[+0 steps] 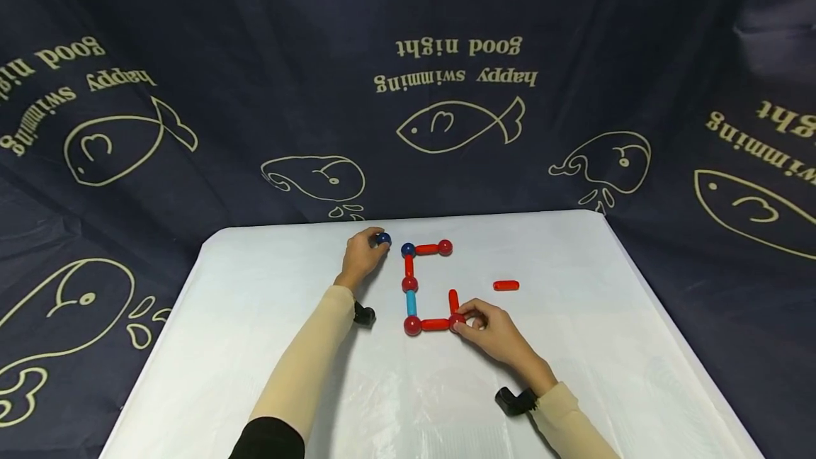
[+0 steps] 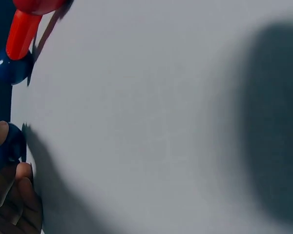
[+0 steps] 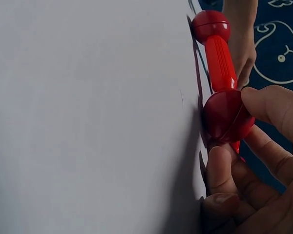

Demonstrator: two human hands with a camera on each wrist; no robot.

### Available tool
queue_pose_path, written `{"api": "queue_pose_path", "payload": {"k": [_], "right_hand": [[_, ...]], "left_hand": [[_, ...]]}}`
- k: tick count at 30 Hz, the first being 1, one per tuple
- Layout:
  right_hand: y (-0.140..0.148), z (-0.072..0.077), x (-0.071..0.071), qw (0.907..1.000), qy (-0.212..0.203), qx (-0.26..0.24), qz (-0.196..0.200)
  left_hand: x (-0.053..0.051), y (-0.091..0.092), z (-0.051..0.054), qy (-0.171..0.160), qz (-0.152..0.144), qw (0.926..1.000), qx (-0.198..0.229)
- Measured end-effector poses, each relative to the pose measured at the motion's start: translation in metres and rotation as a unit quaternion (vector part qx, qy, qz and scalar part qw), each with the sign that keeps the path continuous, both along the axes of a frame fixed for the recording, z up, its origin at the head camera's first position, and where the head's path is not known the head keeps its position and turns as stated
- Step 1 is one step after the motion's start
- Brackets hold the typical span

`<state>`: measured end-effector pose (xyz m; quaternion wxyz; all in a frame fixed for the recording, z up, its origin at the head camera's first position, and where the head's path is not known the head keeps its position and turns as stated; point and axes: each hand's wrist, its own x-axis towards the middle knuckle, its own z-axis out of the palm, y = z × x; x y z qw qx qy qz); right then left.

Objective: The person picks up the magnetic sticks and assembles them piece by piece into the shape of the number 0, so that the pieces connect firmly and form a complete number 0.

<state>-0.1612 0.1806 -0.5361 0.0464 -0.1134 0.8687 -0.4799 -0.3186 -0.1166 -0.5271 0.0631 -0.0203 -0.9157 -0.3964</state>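
Observation:
My left hand (image 1: 363,255) pinches a dark blue ball (image 1: 383,239) between thumb and fingers near the table's far edge. Just right of it lies a linked outline of balls and rods: a blue ball (image 1: 408,251) at its corner, a red rod (image 1: 427,249) to a red ball (image 1: 445,247), then a red ball (image 1: 410,283) and a light blue rod (image 1: 411,303) down to a larger red ball (image 1: 412,325). My right hand (image 1: 494,331) pinches the red ball (image 3: 227,116) at the outline's near right corner, where a short red rod (image 1: 453,300) points away.
A loose red rod (image 1: 506,285) lies to the right of the outline. The white table (image 1: 255,303) ends at a dark curtain (image 1: 446,183) printed with fish and whales. Each wrist wears a black camera mount, one at the left wrist (image 1: 365,314).

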Motion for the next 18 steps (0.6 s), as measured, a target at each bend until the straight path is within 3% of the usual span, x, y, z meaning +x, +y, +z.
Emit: {"api": "queue_pose_path", "payload": {"k": [7, 18], "right_hand": [[0.000, -0.002, 0.000, 1.0000, 0.006, 0.004, 0.000], [0.001, -0.003, 0.000, 0.9999, 0.005, 0.010, -0.001]], "left_hand": [[0.001, -0.003, 0.000, -0.012, -0.003, 0.9999, -0.007], [0.004, -0.003, 0.022, 0.007, -0.057, 0.9981, -0.025]]}}
